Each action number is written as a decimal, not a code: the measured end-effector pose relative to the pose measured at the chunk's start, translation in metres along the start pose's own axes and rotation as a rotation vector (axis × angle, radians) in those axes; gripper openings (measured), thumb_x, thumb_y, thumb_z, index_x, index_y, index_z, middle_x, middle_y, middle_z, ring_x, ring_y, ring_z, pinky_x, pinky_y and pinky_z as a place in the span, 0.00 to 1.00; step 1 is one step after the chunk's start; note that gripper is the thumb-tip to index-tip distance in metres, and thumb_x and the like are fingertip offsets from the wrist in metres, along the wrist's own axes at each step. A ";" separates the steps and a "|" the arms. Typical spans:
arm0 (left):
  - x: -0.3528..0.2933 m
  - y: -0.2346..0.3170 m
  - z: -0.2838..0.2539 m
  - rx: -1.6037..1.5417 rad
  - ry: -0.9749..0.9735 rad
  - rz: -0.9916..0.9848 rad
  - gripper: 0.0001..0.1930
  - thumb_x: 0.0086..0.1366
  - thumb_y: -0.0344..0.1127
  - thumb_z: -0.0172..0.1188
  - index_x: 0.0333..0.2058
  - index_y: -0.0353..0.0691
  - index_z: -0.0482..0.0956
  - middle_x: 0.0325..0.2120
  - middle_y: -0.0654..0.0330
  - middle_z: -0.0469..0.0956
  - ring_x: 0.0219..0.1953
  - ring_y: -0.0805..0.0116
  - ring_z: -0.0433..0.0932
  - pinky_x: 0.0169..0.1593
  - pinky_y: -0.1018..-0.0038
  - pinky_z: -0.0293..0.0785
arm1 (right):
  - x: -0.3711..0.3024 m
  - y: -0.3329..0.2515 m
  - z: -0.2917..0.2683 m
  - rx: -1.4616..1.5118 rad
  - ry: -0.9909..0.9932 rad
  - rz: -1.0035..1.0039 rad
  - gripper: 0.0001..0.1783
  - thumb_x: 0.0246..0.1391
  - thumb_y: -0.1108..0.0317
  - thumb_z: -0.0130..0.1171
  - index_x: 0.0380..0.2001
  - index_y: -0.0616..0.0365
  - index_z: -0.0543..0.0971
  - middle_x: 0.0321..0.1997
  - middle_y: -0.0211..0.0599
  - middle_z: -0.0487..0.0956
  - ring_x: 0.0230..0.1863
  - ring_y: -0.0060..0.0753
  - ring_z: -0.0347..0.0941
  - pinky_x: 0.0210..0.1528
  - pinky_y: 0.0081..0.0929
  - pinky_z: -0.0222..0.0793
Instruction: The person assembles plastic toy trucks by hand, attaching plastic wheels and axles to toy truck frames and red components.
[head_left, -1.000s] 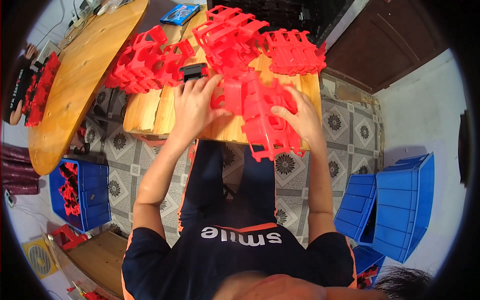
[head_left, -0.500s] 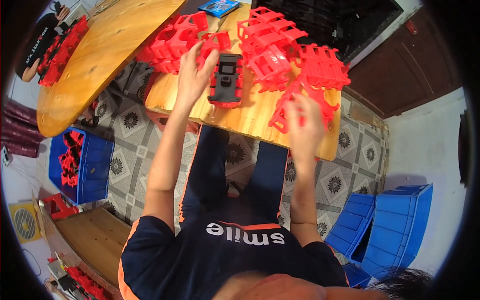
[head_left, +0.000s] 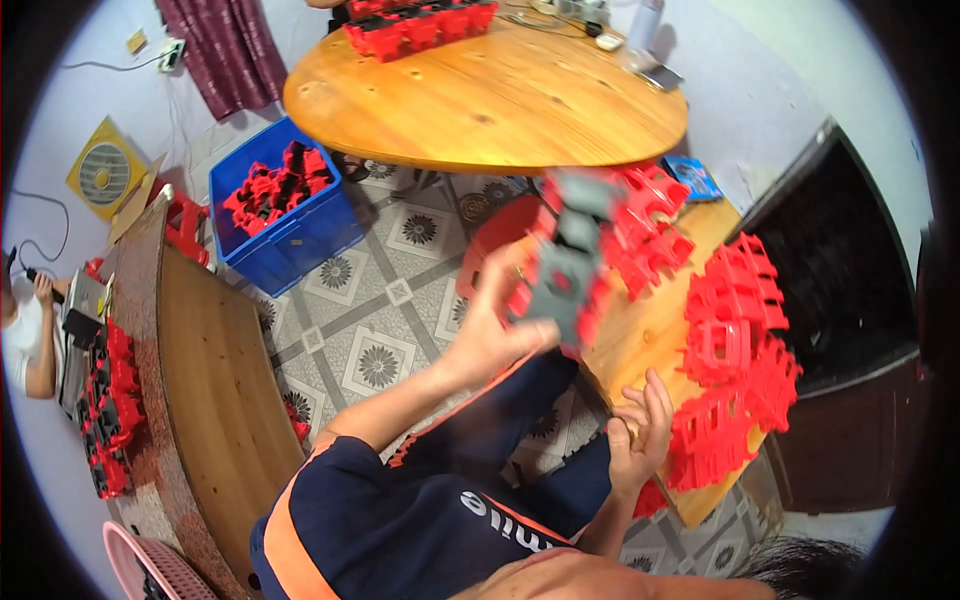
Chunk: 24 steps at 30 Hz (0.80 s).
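A red-and-black plastic housing (head_left: 572, 262), slightly blurred, is in the grip of my left hand (head_left: 497, 322). It hangs in the air over the left edge of the small wooden table (head_left: 632, 340), my thumb along its near end. Close to the table's near edge is my right hand (head_left: 642, 436), its fingers loosely bent and apart with nothing in them. Stacks of red plastic frames (head_left: 735, 310) lie on the table beyond that hand. More red frames (head_left: 648, 235) sit at the table's far end, partly hidden behind the housing.
To the left on the tiled floor stands a blue bin (head_left: 292, 252) with red-and-black parts inside. A round wooden table (head_left: 480, 100) bears a row of similar parts. Another person (head_left: 38, 340) sits at far left beside a counter (head_left: 165, 400). A blue packet (head_left: 693, 178) lies behind the frames.
My left hand has taken hold of the housing and lifted it off the table. My right hand has drawn back from the red frames. The view has swung left.
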<state>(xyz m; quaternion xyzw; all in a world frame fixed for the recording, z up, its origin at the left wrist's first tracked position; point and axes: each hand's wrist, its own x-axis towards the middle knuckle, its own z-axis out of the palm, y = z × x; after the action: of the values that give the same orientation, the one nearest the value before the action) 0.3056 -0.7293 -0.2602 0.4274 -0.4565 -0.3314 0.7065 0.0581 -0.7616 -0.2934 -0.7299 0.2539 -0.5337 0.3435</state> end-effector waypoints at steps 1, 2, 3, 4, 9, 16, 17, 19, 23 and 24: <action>0.020 0.000 -0.028 0.053 0.192 0.046 0.44 0.50 0.35 0.72 0.62 0.38 0.56 0.57 0.56 0.62 0.63 0.62 0.59 0.67 0.63 0.52 | 0.000 0.005 -0.001 0.009 -0.013 -0.013 0.25 0.55 0.76 0.59 0.57 0.66 0.70 0.61 0.54 0.69 0.49 0.39 0.76 0.47 0.27 0.75; 0.053 0.007 -0.063 0.239 0.354 0.292 0.43 0.52 0.37 0.71 0.62 0.38 0.56 0.56 0.56 0.63 0.62 0.62 0.61 0.64 0.64 0.59 | -0.001 0.011 -0.001 -0.071 -0.045 0.016 0.24 0.55 0.77 0.58 0.56 0.67 0.70 0.61 0.54 0.69 0.47 0.37 0.76 0.46 0.25 0.75; 0.080 0.030 -0.082 0.056 0.478 0.237 0.44 0.52 0.41 0.71 0.63 0.37 0.54 0.54 0.54 0.65 0.55 0.62 0.69 0.56 0.67 0.69 | -0.003 0.017 -0.004 -0.166 -0.069 0.049 0.24 0.55 0.79 0.57 0.56 0.67 0.70 0.61 0.54 0.69 0.45 0.35 0.76 0.44 0.24 0.75; 0.117 0.030 -0.143 0.183 0.598 0.311 0.45 0.52 0.43 0.72 0.62 0.37 0.53 0.50 0.52 0.69 0.47 0.63 0.74 0.48 0.70 0.74 | -0.004 0.018 -0.002 -0.212 -0.081 0.039 0.22 0.55 0.80 0.57 0.54 0.67 0.71 0.60 0.53 0.70 0.43 0.32 0.77 0.43 0.23 0.75; 0.260 0.049 -0.350 0.264 1.037 0.193 0.34 0.52 0.45 0.72 0.54 0.41 0.64 0.40 0.61 0.78 0.33 0.67 0.81 0.29 0.71 0.76 | -0.024 0.009 0.015 -0.306 -0.127 0.152 0.19 0.52 0.83 0.58 0.50 0.67 0.75 0.58 0.50 0.72 0.38 0.28 0.77 0.42 0.21 0.74; 0.391 -0.011 -0.417 0.312 0.727 0.273 0.34 0.50 0.53 0.73 0.54 0.54 0.70 0.44 0.63 0.78 0.42 0.61 0.78 0.32 0.53 0.71 | -0.031 -0.007 0.033 -0.452 -0.136 0.271 0.18 0.53 0.80 0.60 0.48 0.65 0.76 0.57 0.49 0.74 0.41 0.33 0.79 0.42 0.26 0.76; 0.396 -0.009 -0.429 0.346 0.555 0.251 0.39 0.50 0.55 0.72 0.56 0.45 0.67 0.44 0.58 0.77 0.44 0.57 0.77 0.35 0.53 0.72 | -0.024 -0.012 0.037 -0.483 -0.130 0.253 0.18 0.53 0.80 0.60 0.48 0.64 0.76 0.56 0.49 0.74 0.41 0.33 0.79 0.42 0.26 0.76; 0.400 0.034 -0.448 0.401 0.658 0.228 0.38 0.50 0.53 0.72 0.55 0.43 0.67 0.44 0.57 0.76 0.44 0.58 0.76 0.36 0.56 0.73 | -0.012 -0.009 0.046 -0.458 -0.162 0.253 0.17 0.53 0.75 0.62 0.48 0.61 0.77 0.56 0.48 0.75 0.43 0.37 0.80 0.43 0.28 0.76; 0.299 0.055 -0.304 0.789 1.412 0.318 0.35 0.53 0.44 0.72 0.54 0.33 0.66 0.44 0.54 0.72 0.42 0.61 0.74 0.40 0.66 0.75 | 0.018 -0.008 0.048 -0.717 -0.312 0.054 0.16 0.51 0.72 0.64 0.45 0.59 0.78 0.51 0.43 0.78 0.43 0.39 0.79 0.44 0.29 0.76; 0.279 0.068 -0.319 0.764 0.979 0.609 0.34 0.57 0.40 0.69 0.55 0.29 0.63 0.42 0.52 0.70 0.44 0.62 0.72 0.43 0.67 0.73 | 0.028 -0.005 0.043 -0.748 -0.272 0.073 0.16 0.51 0.72 0.64 0.45 0.59 0.78 0.51 0.43 0.78 0.43 0.39 0.79 0.44 0.29 0.76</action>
<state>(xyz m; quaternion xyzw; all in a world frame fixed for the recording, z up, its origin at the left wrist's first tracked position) 0.7088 -0.8442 -0.1670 0.5993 -0.2696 0.2968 0.6928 0.1078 -0.7688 -0.2812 -0.8592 0.4086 -0.2902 0.1032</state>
